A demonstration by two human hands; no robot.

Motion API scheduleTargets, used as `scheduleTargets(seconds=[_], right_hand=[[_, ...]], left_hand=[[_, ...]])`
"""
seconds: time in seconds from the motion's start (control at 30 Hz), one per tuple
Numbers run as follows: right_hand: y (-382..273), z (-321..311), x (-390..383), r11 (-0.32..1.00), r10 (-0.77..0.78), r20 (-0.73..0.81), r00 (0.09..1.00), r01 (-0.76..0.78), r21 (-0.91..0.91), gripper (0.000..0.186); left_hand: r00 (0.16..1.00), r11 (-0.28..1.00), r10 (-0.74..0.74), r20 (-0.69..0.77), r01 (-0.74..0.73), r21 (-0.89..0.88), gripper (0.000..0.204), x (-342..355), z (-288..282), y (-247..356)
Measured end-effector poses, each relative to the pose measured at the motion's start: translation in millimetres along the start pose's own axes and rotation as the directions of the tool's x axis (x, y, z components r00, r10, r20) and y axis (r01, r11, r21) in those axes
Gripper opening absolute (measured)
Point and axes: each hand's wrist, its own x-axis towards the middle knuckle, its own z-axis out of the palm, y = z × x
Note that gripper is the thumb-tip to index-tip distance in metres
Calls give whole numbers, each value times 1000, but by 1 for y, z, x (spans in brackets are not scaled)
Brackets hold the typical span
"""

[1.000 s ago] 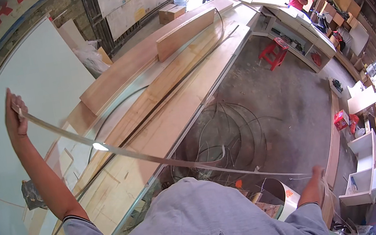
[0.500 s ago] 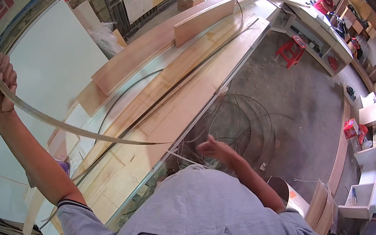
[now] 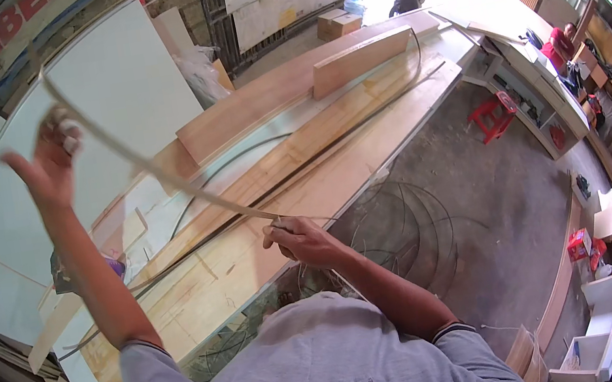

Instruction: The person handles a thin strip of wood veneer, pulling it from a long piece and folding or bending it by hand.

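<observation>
My right hand point(image 3: 299, 238) grips a long, thin, flexible edge-banding strip point(image 3: 159, 172) over the near edge of the workbench. From that hand the strip rises in a curve to the upper left, its far end standing free in the air. My left hand point(image 3: 53, 160) is raised at the left, thumb spread out and fingers loosely curled, somewhat blurred. It looks open, close beside the upper part of the strip but not closed round it. Below, a wooden board point(image 3: 206, 267) lies along the bench, with a dark narrow strip point(image 3: 302, 164) stretched lengthwise over the boards.
Loops of strip point(image 3: 416, 229) lie on the floor right of the bench. An upright board point(image 3: 362, 62) stands toward the bench's far end. A red stool point(image 3: 492, 117) is on the floor. White panels point(image 3: 120, 76) lean at the left. Another person point(image 3: 559, 47) is far right.
My left hand has let go of the strip and dropped slightly. My right hand has risen left from beside the bench and taken hold of the strip. The view has shifted a little.
</observation>
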Motion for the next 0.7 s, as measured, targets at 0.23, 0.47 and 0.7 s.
scheduleTargets(seconds=[0.23, 0.47, 0.7], right_hand=[[-51, 2, 34, 917, -196, 18, 980, 190, -351, 45], [-38, 1, 31, 991, -82, -14, 997, 80, -112, 49], [-12, -31, -37, 999, -36, -26, 999, 36, 6, 50]], left_hand=[[886, 903, -429, 178, 428, 46, 57, -139, 127, -158], [903, 903, -430, 10, 430, 24, 51, -114, 164, -174], [897, 898, -440, -46, 440, 11, 48, -90, 147, -229]])
